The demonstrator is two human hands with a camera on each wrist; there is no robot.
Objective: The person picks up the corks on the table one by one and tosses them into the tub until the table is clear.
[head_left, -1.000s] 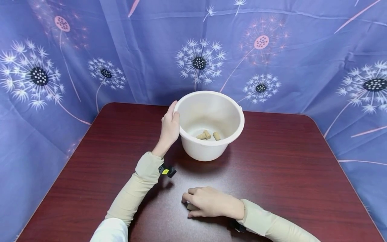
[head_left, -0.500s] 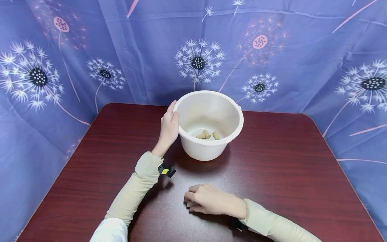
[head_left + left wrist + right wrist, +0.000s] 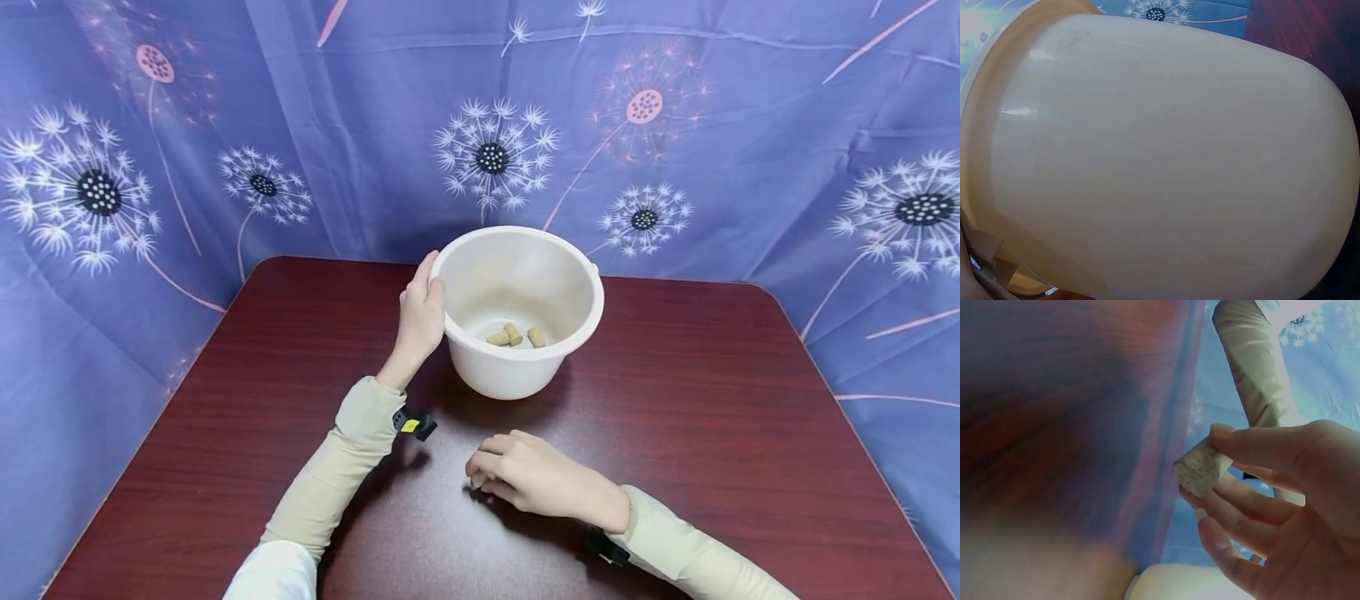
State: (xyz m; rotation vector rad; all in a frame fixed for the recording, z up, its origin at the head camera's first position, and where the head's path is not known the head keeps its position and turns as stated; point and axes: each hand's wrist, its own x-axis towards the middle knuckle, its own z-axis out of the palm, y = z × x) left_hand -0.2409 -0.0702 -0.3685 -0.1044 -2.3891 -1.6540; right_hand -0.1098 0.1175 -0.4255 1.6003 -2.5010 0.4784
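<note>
A white plastic bucket stands toward the back of the table, with three corks on its floor. My left hand grips the bucket's rim on its left side. In the left wrist view the bucket's outer wall fills most of the picture. Just above the table, in front of the bucket, my right hand pinches another cork between thumb and fingers. The right wrist view shows that cork's round end clearly; in the head view the fingers hide most of it.
The dark red wooden table carries the bucket. A blue curtain with dandelion prints hangs behind the table and along its sides. Each wrist wears a small black camera.
The right hand has closed on a cork that lay on the table and lifted it, moving slightly up and toward the bucket. The left hand and bucket have stayed in place.
</note>
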